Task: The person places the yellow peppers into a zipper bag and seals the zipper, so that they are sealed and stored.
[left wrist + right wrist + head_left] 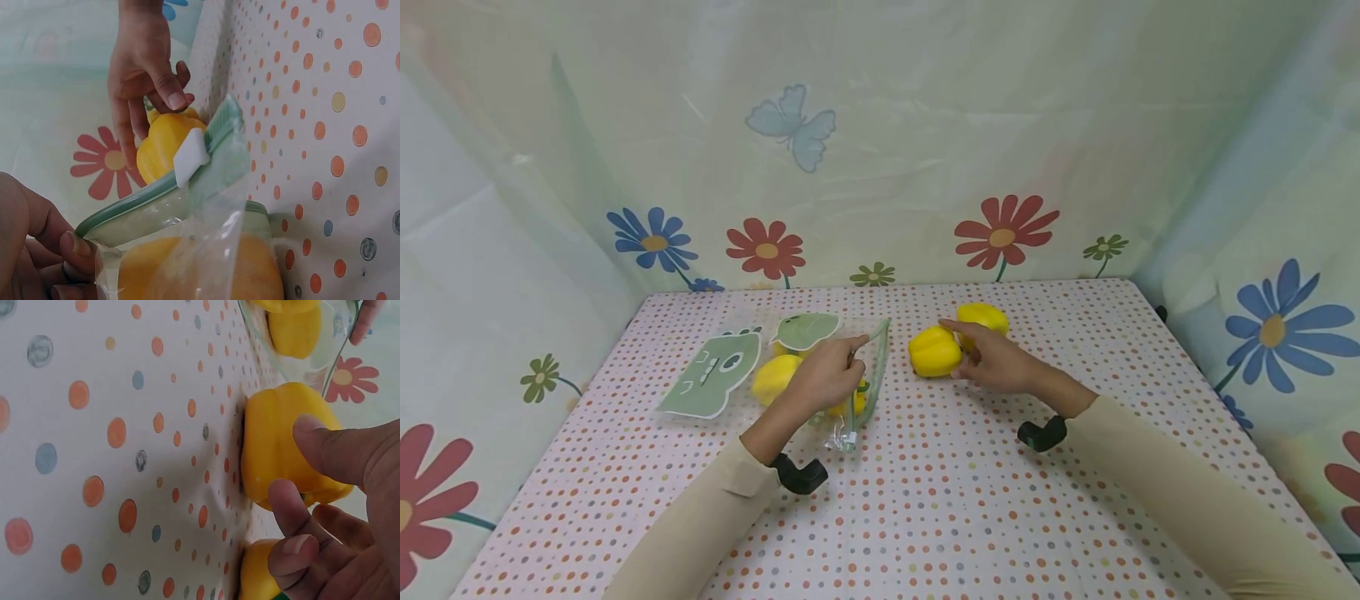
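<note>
A clear zip bag (706, 377) with green cartoon prints lies on the left of the table, with yellow bell peppers (775, 379) inside. My left hand (829, 373) pinches the green zip edge of its mouth, which stands apart on the right side. A white zip slider (190, 156) shows in the left wrist view. My right hand (997, 361) holds a yellow bell pepper (934, 352) between thumb and fingers, just right of the bag's mouth. Behind that hand sits another yellow bell pepper (983, 318). Its lower part is partly hidden by the hand.
A white dotted cloth covers the table (940, 500). Flower-printed curtains (895, 125) rise along its back and both sides. Each wrist wears a black camera mount (1042, 434).
</note>
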Demonstrator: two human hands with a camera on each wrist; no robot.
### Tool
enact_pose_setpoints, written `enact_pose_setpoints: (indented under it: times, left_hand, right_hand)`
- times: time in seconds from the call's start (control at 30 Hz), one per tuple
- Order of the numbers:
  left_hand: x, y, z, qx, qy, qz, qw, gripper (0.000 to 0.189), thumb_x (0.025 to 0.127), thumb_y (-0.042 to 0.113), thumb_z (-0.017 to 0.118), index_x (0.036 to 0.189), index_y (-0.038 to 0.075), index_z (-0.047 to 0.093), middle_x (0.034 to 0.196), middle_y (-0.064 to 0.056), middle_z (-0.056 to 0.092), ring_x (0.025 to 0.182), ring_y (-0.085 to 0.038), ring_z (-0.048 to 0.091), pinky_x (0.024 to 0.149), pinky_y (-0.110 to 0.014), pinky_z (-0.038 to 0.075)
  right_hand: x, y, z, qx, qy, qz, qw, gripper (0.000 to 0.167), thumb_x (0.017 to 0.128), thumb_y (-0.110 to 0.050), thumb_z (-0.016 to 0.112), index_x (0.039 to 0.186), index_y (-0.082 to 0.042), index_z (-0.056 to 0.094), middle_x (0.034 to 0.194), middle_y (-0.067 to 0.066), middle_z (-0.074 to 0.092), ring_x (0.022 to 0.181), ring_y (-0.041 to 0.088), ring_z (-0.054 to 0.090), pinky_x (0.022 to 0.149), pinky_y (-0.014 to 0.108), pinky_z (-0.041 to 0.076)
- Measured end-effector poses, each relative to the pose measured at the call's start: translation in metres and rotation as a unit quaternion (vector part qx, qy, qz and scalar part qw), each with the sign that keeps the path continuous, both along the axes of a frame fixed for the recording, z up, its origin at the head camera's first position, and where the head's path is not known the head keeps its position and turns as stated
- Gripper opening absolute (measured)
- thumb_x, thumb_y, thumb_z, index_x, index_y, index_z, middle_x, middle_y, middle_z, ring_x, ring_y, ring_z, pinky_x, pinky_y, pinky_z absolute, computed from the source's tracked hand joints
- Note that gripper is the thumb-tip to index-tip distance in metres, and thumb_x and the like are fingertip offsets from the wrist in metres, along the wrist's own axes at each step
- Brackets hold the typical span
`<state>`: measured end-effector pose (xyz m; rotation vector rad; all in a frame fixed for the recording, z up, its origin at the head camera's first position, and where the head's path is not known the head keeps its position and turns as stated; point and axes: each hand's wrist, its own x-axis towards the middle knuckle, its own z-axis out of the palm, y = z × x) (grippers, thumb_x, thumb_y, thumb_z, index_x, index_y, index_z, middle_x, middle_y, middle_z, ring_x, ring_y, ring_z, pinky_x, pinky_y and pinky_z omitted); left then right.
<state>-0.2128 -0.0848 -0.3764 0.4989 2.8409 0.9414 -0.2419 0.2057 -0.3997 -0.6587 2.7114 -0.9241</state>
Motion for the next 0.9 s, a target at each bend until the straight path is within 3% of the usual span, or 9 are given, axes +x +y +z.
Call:
enact_pose_setpoints:
  times: [0.1,0.37,0.6,0.67,0.77,0.9]
  left_hand:
    - [0.0,0.0,0.0,-0.002,0.0,0.0,1.0,0.051,0.095,0.015,0.045,0.145,0.009,0.05,0.049,0.005,0.034,0.039,-0.012,0.032,0.039,-0.022,0.028]
    - [0.0,0.001,0.0,-0.004,0.002,0.002,1.0,0.051,0.094,0.016,0.045,0.145,0.009,0.05,0.049,0.004,0.034,0.039,-0.012,0.032,0.04,-0.022,0.028]
    - [0.001,0.001,0.0,-0.006,0.001,0.005,1.0,0.051,0.095,0.016,0.046,0.145,0.009,0.05,0.049,0.003,0.035,0.04,-0.013,0.033,0.04,-0.022,0.029]
    - [0.001,0.001,0.001,-0.005,0.0,0.005,1.0,0.05,0.095,0.015,0.046,0.145,0.009,0.05,0.05,0.003,0.035,0.04,-0.013,0.033,0.04,-0.022,0.029]
    - [0.001,0.001,0.001,-0.006,0.001,0.005,1.0,0.05,0.095,0.015,0.046,0.145,0.009,0.05,0.049,0.003,0.035,0.04,-0.013,0.033,0.04,-0.022,0.029]
    - [0.001,0.001,0.001,-0.005,0.0,0.003,1.0,0.051,0.095,0.016,0.045,0.145,0.009,0.049,0.05,0.004,0.035,0.04,-0.013,0.034,0.04,-0.022,0.029]
  right_hand:
    - [0.0,0.0,-0.003,0.01,0.021,0.0,0.9997,0.08,0.086,-0.009,0.074,0.154,-0.012,0.031,0.129,0.014,0.052,0.069,0.019,0.055,0.061,0.024,0.052]
    - [0.001,-0.002,-0.003,0.023,0.072,-0.006,0.9971,0.073,0.085,-0.013,0.076,0.148,-0.009,0.039,0.145,0.013,0.047,0.075,0.02,0.052,0.064,0.026,0.049]
    - [0.0,-0.006,-0.002,0.039,0.049,-0.029,0.9976,0.072,0.086,-0.018,0.075,0.148,-0.012,0.038,0.108,0.011,0.058,0.068,0.016,0.053,0.061,0.026,0.049]
    - [-0.001,-0.007,-0.002,0.042,0.048,-0.035,0.9973,0.071,0.087,-0.02,0.075,0.147,-0.012,0.038,0.114,0.011,0.059,0.068,0.016,0.053,0.062,0.027,0.049]
    - [-0.001,-0.008,-0.002,0.043,0.058,-0.043,0.9965,0.071,0.087,-0.023,0.075,0.147,-0.011,0.04,0.135,0.011,0.055,0.076,0.02,0.054,0.07,0.031,0.049]
    - [0.0,-0.011,-0.003,0.038,0.077,-0.06,0.9945,0.069,0.085,-0.027,0.076,0.144,-0.008,0.045,0.144,0.011,0.051,0.1,0.026,0.057,0.092,0.043,0.05]
